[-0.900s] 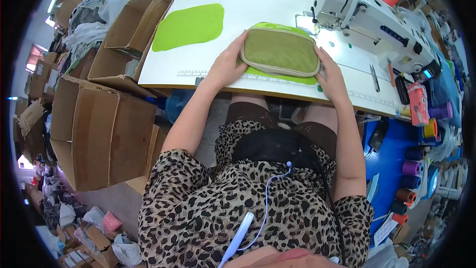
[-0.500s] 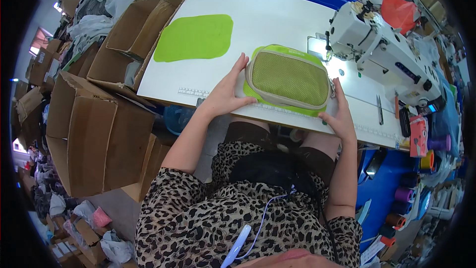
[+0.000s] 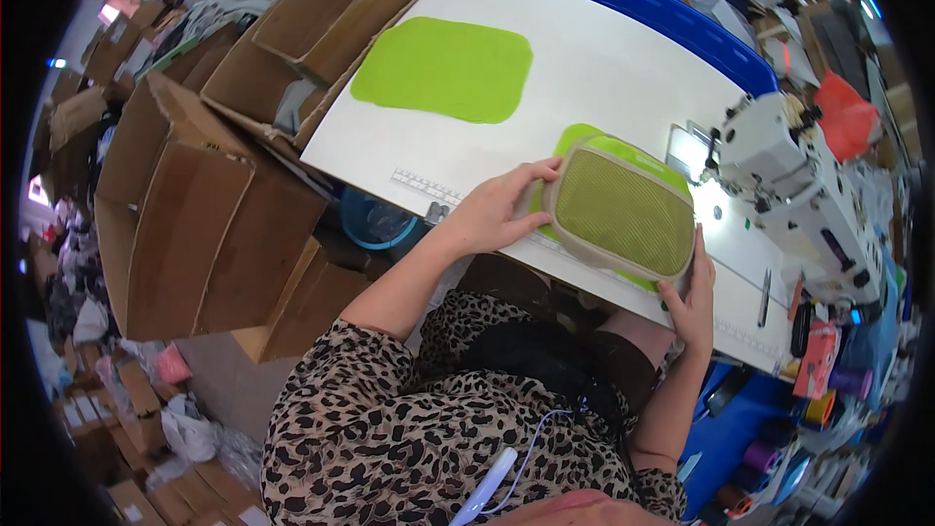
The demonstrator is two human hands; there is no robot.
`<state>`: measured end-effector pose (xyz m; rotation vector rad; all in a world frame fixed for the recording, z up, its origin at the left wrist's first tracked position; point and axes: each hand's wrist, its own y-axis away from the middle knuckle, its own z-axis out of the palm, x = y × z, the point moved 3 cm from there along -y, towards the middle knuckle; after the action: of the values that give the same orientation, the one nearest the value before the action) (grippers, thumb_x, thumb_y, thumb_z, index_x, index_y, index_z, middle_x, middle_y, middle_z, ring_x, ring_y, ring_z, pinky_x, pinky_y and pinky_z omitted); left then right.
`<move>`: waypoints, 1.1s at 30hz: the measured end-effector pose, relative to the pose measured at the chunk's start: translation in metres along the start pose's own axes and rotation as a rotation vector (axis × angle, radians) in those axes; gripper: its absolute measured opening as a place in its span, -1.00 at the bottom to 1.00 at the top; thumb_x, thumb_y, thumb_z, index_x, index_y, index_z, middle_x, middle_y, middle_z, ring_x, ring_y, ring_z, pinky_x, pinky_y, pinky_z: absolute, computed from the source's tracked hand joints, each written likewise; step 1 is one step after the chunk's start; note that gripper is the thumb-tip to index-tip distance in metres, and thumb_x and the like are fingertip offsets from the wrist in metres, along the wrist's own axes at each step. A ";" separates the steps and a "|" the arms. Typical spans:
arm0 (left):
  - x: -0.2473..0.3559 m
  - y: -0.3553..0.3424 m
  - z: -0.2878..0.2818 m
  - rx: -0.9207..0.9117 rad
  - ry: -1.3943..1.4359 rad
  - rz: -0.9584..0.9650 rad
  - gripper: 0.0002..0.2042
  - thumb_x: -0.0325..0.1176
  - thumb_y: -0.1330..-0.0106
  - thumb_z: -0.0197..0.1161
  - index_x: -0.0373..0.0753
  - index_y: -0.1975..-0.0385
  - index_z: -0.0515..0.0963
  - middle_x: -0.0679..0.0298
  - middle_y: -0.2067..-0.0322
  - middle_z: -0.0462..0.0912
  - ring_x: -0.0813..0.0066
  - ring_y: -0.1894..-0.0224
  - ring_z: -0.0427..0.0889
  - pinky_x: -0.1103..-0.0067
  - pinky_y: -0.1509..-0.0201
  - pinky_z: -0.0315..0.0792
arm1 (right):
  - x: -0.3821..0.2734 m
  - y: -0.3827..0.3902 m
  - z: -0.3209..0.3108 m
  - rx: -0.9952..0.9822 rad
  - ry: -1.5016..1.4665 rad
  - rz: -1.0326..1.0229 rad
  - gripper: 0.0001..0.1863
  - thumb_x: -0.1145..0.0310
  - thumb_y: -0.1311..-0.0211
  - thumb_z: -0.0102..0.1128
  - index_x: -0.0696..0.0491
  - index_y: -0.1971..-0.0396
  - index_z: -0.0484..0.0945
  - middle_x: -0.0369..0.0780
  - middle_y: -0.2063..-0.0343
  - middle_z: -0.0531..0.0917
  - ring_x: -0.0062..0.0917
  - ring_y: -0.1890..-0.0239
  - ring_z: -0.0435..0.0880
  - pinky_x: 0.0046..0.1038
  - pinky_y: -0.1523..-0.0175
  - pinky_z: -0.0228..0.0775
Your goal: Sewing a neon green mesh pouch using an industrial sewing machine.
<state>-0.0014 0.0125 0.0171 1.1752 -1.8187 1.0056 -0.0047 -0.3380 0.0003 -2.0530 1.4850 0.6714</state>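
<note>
A pouch (image 3: 623, 209) with an olive mesh top and beige edging lies near the front edge of the white table, partly over a bright green fabric piece (image 3: 581, 133). My left hand (image 3: 497, 209) grips its left end, fingertips on the upper side and thumb by the lower corner. Against the right end rests my right hand (image 3: 693, 297), thumb at the lower corner and fingers along the side. Farther left, a second flat green piece (image 3: 443, 68) with rounded corners lies by itself. The pouch's underside is hidden.
A white sewing machine (image 3: 794, 185) stands right of the pouch, its lamp lit. Tweezers (image 3: 765, 297) lie before it. Open cardboard boxes (image 3: 219, 234) crowd the table's left side. A blue bin (image 3: 662, 15) sits behind; a printed ruler (image 3: 419, 182) runs along the front edge.
The whole view has turned, shifting the table and pouch rightward in the picture. My left fingers, earlier stretched along the pouch's side, now bend in over its left end.
</note>
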 end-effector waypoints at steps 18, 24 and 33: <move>0.005 0.014 -0.004 0.045 -0.023 -0.026 -0.49 -0.52 -0.16 0.37 -0.24 -0.14 0.42 0.10 -0.29 0.49 0.06 -0.27 0.52 0.34 -0.34 0.41 | -0.015 0.005 0.007 -0.016 0.097 -0.061 0.07 0.16 -0.04 0.38 0.15 -0.52 0.01 -0.01 -0.48 0.19 -0.13 -0.41 0.24 -0.19 -0.50 -0.06; 0.012 0.019 0.001 0.045 -0.068 0.006 -0.48 -0.48 -0.12 0.39 -0.22 -0.12 0.43 0.07 -0.29 0.47 0.01 -0.28 0.48 0.29 -0.36 0.37 | -0.011 0.016 0.005 0.005 0.052 -0.034 0.06 0.17 -0.03 0.37 0.14 -0.52 0.01 -0.03 -0.43 0.27 -0.09 -0.34 0.29 -0.17 -0.47 0.02; 0.016 0.027 0.000 0.088 -0.061 0.069 -0.49 -0.48 -0.13 0.38 -0.27 -0.12 0.43 0.04 -0.25 0.49 -0.01 -0.23 0.51 0.27 -0.31 0.41 | -0.023 0.026 0.006 -0.006 0.060 0.053 0.03 0.36 -0.01 0.33 0.11 -0.52 0.03 -0.05 -0.41 0.30 -0.11 -0.34 0.29 -0.19 -0.49 0.04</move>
<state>-0.0315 0.0142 0.0257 1.2141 -1.8907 1.1100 -0.0361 -0.3250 0.0077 -2.0617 1.5773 0.6409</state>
